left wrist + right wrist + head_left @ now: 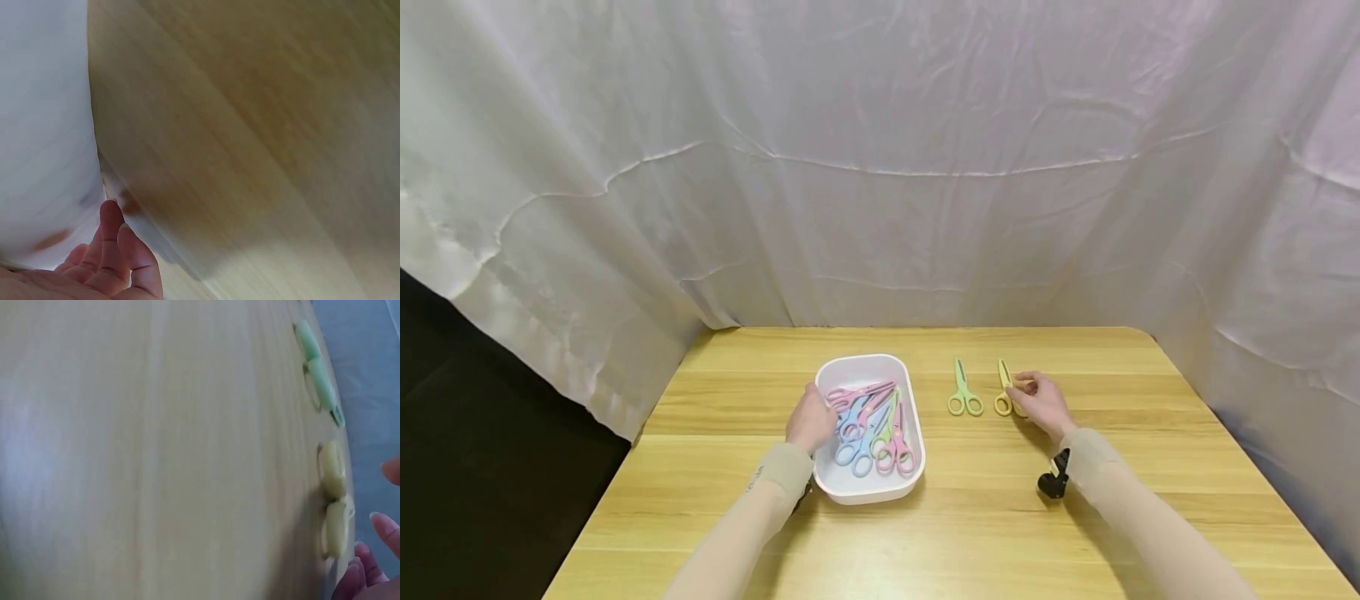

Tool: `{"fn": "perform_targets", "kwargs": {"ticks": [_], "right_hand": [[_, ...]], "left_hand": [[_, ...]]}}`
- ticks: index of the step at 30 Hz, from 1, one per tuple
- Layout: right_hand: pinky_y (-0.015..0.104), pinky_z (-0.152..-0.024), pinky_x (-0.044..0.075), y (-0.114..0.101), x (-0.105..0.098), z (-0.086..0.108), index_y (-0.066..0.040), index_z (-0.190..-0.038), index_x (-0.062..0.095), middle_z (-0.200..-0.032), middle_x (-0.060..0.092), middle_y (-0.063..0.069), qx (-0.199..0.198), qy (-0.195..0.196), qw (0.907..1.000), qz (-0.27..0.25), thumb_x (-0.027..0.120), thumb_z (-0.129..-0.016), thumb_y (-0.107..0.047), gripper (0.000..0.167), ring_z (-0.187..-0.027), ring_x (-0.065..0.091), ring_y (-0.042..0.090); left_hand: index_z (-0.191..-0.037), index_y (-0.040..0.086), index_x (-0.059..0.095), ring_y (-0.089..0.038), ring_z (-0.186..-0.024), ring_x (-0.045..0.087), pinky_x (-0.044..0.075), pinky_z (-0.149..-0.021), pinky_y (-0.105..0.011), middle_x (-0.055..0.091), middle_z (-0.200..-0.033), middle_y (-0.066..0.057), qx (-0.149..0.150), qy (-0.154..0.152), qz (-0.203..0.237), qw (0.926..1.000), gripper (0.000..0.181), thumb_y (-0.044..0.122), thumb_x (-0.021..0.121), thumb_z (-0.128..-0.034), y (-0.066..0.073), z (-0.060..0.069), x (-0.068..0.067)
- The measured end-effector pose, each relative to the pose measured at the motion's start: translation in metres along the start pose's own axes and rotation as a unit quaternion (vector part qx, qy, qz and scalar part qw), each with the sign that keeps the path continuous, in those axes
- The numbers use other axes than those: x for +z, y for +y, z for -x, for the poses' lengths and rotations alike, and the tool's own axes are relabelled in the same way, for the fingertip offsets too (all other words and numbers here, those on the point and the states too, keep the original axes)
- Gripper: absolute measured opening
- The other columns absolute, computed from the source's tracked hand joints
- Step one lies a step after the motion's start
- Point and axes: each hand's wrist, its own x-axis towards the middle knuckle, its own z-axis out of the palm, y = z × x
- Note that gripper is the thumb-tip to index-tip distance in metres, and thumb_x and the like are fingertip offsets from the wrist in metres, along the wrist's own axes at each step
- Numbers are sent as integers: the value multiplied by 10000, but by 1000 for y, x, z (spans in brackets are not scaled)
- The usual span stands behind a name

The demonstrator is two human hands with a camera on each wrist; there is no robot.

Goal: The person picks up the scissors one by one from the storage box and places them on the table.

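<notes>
At the left wall of a white tray [868, 497] is my left hand [811, 419], its fingers gripping the rim; the left wrist view shows thumb and fingertips close to the tray's wall [44, 125]. Pink, blue and green scissors lie piled inside. My right hand [1042, 406] hovers over the right handle of yellow scissors [1004, 377], fingers spread and partly covering it. In the right wrist view, fingertips are beside the yellow handles [337, 530], with a gap between thumb and fingers. Green scissors [961, 386] lie flat between the tray and the yellow pair, blades pointing away.
The wooden table [985, 533] extends around the tray and scissors. A pale curtain [880, 233] hangs behind the table and along both sides. Dark material [475, 467] is at the far left. A black wrist device [1055, 477] sits below my right sleeve.
</notes>
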Motion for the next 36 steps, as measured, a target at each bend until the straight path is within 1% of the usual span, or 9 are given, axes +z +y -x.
{"fn": "perform_targets", "kwargs": {"ticks": [2,4,5,12,16,22,27,32,36], "right_hand": [[478,-953,519,-5,1,0,32,-1428,451,-1313,495,292,-131,73,9998,89,583,-1002,-294,553,-1229,531,440],[542,-1013,477,-10,2,-1,35,-1425,451,-1343,472,305,-267,158,9994,157,584,-997,-289,553,-1267,506,466],[554,-1022,467,-13,3,-2,36,-1426,452,-1350,462,307,-321,190,9992,171,585,-994,-285,554,-1266,499,469],[566,-1045,423,-32,11,1,29,-1423,464,-1363,432,303,-617,247,9974,262,586,-982,-275,549,-1242,431,421],[579,-1029,430,-42,16,4,29,-1413,477,-1346,446,318,-854,232,9954,362,590,-968,-262,543,-1229,432,435],[582,-1058,422,-53,23,5,3,-1412,481,-1360,444,295,-965,155,9949,232,612,-958,-249,534,-1258,437,434],[580,-1065,427,-60,28,6,-6,-1405,483,-1371,434,283,-1019,62,9947,79,617,-962,-246,522,-1266,444,444],[575,-1060,435,-65,34,6,-18,-1388,496,-1373,444,284,-1096,12,9939,127,622,-958,-252,505,-1261,455,439],[576,-1049,444,-72,39,8,-6,-1381,504,-1371,460,295,-1204,0,9926,154,637,-952,-230,502,-1257,469,446]], "left_hand": [[-1541,-83,210,-399,-1191,613,540,-1010,-534,565,-1353,-287,-46,-21,40,10000,694,42,519,-933,0,0,0],[-1544,-76,207,-387,-1174,620,553,-990,-526,569,-1343,-279,-85,-32,55,9999,687,47,514,-941,0,0,0],[-1544,-75,205,-382,-1169,622,558,-983,-523,569,-1341,-277,-94,-39,44,9999,685,50,511,-944,0,0,0],[-1536,-79,220,-384,-1160,626,572,-959,-515,572,-1332,-280,-108,-49,26,9999,680,53,520,-941,-1,0,0],[-1533,-77,230,-388,-1167,626,571,-962,-515,574,-1334,-281,-118,-33,14,9999,675,65,525,-943,0,0,1],[-1526,-85,239,-404,-1192,614,548,-996,-530,566,-1348,-291,-74,3,-30,10000,670,47,526,-934,0,0,0],[-1522,-89,239,-405,-1176,619,558,-978,-527,569,-1337,-293,-60,0,-72,10000,668,41,527,-934,0,0,0],[-1530,-86,228,-411,-1182,617,555,-983,-531,561,-1351,-296,-64,-1,-81,9999,679,45,526,-935,0,0,1],[-1536,-81,223,-413,-1202,610,544,-1003,-536,551,-1372,-296,-84,11,-69,9999,681,48,523,-939,1,0,1]]}}
